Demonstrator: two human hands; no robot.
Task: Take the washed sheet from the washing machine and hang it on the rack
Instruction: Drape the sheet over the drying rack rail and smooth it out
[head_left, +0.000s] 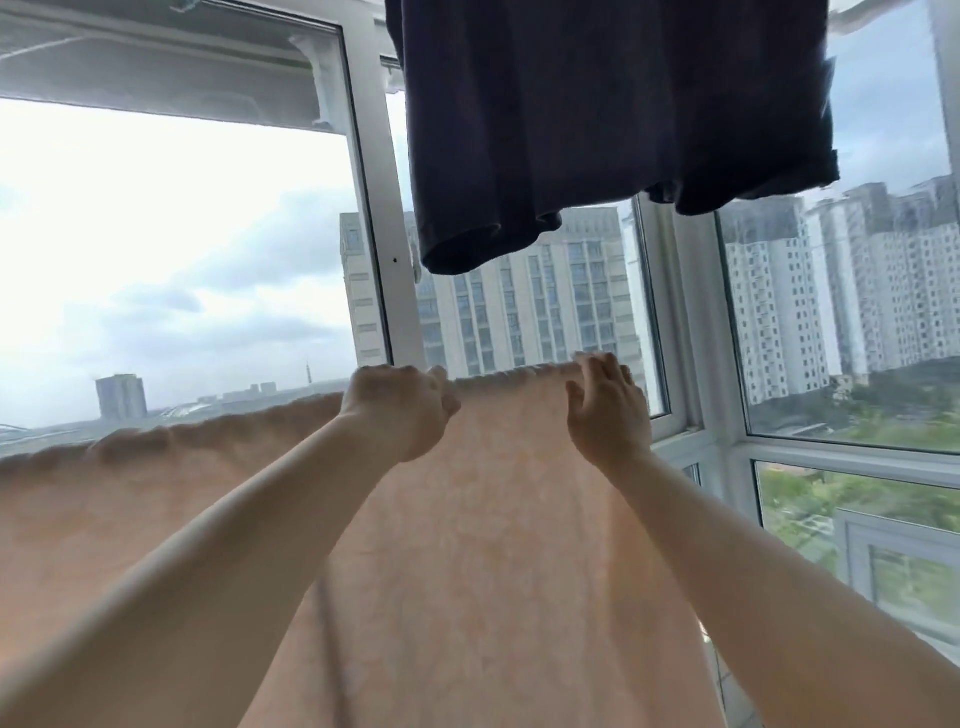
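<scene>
Left hand (402, 415) grips peach sheet's (467, 519) top edge; right hand (605, 410), fingers loosely spread at 1 o'clock, smooths it.

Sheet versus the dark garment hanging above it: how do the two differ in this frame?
The sheet is pale peach and spreads wide across the lower view; the dark garment is navy and narrower. The left hand and right hand are at the sheet's top edge; nothing touches the garment. The sheet's top edge sags leftward; the garment hangs free, its hem bunched. Both hang before the windows.
</scene>
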